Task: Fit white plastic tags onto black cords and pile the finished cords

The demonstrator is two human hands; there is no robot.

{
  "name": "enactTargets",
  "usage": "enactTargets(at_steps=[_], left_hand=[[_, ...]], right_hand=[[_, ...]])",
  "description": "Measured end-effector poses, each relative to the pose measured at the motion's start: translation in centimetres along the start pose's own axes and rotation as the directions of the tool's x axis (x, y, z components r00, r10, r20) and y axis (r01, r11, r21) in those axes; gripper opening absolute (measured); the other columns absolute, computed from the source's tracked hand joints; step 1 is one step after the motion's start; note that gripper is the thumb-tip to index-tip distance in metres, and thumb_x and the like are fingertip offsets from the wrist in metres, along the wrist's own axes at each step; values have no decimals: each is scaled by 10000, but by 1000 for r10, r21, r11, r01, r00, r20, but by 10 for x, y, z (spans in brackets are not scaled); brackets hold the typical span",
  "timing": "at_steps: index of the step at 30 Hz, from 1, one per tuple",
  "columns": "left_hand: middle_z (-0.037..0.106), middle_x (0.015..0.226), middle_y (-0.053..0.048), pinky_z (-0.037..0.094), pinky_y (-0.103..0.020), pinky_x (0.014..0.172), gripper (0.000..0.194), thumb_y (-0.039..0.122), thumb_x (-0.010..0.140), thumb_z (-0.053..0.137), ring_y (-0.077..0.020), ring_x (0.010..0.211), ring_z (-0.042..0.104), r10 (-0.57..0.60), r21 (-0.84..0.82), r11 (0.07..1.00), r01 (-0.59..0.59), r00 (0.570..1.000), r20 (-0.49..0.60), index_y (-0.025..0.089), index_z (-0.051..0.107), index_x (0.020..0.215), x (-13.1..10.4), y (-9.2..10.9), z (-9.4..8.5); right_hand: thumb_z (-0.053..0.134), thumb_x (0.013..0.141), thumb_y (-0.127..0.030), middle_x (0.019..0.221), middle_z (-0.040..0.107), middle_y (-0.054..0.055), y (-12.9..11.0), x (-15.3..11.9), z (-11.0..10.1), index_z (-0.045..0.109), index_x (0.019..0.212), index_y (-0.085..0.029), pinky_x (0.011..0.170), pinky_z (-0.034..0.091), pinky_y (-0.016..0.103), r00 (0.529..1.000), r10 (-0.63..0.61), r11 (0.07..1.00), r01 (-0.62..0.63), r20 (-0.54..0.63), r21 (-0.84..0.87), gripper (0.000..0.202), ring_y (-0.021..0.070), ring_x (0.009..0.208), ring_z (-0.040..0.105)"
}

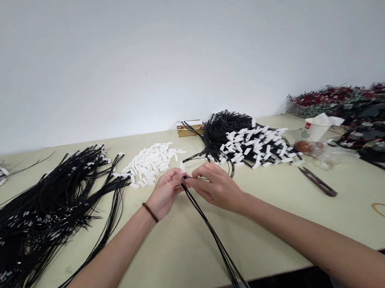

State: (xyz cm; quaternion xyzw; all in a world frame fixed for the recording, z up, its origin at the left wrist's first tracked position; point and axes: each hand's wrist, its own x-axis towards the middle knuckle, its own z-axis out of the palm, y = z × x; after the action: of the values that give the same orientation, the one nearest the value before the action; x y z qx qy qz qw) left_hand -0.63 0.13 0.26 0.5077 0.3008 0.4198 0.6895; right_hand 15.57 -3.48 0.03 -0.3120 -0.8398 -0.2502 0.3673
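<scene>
Pale tabletop (171,264) under inward-slanting forearms (108,259); left hand (166,191), right hand (217,187) close together, fingertips pinched on black wires (212,232).

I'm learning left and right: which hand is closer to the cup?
The right hand is nearer, to the left of the cup. The left hand is farther off, on the right hand's far side.

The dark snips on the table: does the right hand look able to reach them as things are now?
Probably yes: only bare table shows between the right hand and the dark snips. However, its fingers are busy with the black cables, so it may need to release them first.
</scene>
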Motion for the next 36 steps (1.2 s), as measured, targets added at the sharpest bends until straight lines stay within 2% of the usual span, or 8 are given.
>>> enactTargets(at_steps=[36], left_hand=[[531, 658, 23, 397, -215, 636, 177, 282, 694, 639, -83, 623, 501, 9, -5, 1000, -9, 1000, -1, 151, 521, 680, 0, 0, 0]], right_hand=[[490, 816, -120, 818, 559, 50, -1, 2, -2, 547, 927, -174, 667, 366, 282, 1000, -7, 1000, 8, -23, 11, 135, 151, 750, 443]])
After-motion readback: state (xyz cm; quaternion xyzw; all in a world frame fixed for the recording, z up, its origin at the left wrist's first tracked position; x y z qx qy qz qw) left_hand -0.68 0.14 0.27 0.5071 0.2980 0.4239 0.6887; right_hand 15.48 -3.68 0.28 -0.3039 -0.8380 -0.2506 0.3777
